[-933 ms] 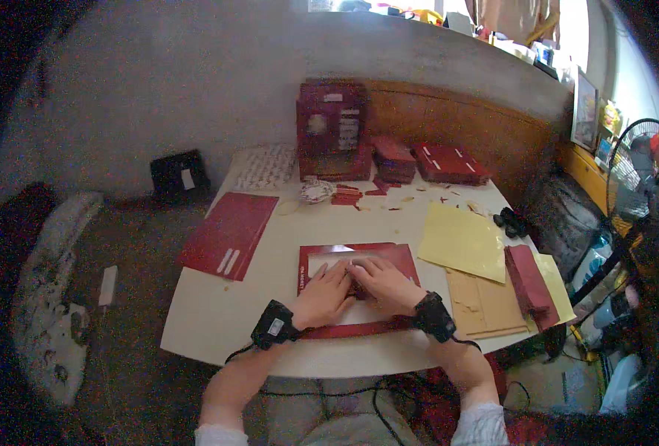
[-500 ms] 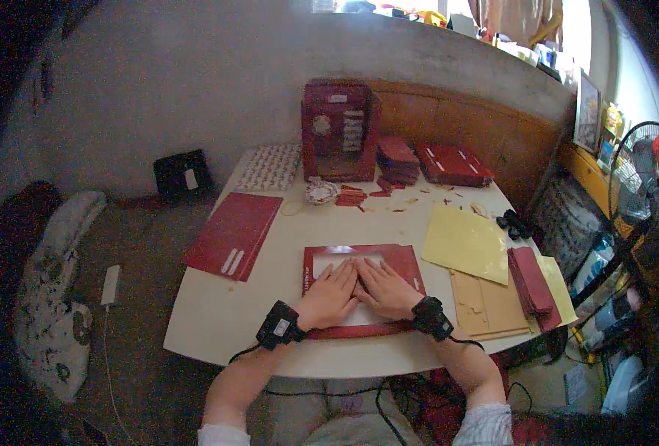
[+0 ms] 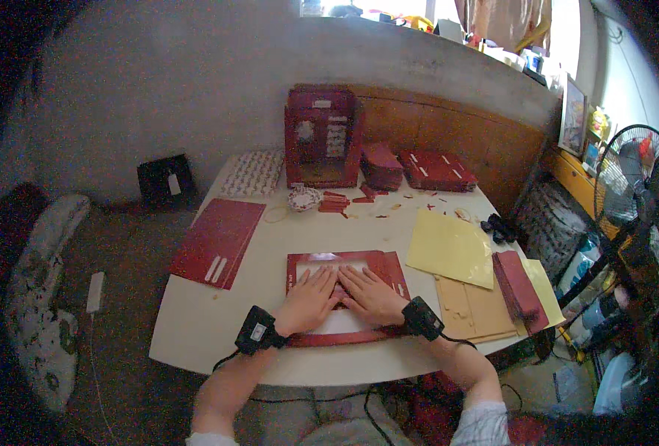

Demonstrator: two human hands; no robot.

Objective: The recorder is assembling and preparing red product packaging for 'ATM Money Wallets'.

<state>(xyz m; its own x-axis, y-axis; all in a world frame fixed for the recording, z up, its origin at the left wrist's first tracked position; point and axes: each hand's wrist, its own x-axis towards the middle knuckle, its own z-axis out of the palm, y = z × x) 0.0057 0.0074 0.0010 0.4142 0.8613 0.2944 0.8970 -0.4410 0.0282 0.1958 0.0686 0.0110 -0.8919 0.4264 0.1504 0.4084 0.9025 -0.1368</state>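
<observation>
A dark red cardboard piece (image 3: 389, 269) with a white middle lies flat near the table's front edge. My left hand (image 3: 307, 303) rests palm down on its white part, fingers stretched out and pointing away from me. Beside it my right hand (image 3: 372, 299) is also laid flat, its fingertips angled in toward the left ones. The two hands nearly touch at the index fingers and thumbs, and neither grips anything. Both palms hide much of the white part. A black device (image 3: 258, 331) is strapped to my left wrist and another (image 3: 423, 318) to my right.
Dark red sheets (image 3: 216, 241) lie at the left of the white table (image 3: 210, 327). Behind stand a red box (image 3: 322, 137), a stack of red pieces (image 3: 437, 172) and a roll of tape (image 3: 304, 198). Yellow sheets (image 3: 452, 245) and tan boards (image 3: 474, 308) lie right; a fan (image 3: 634, 178) stands beyond.
The view has shifted a little, so the whole scene sits slightly farther left and lower. Both hands stay flat on the cardboard piece with little visible movement over it.
</observation>
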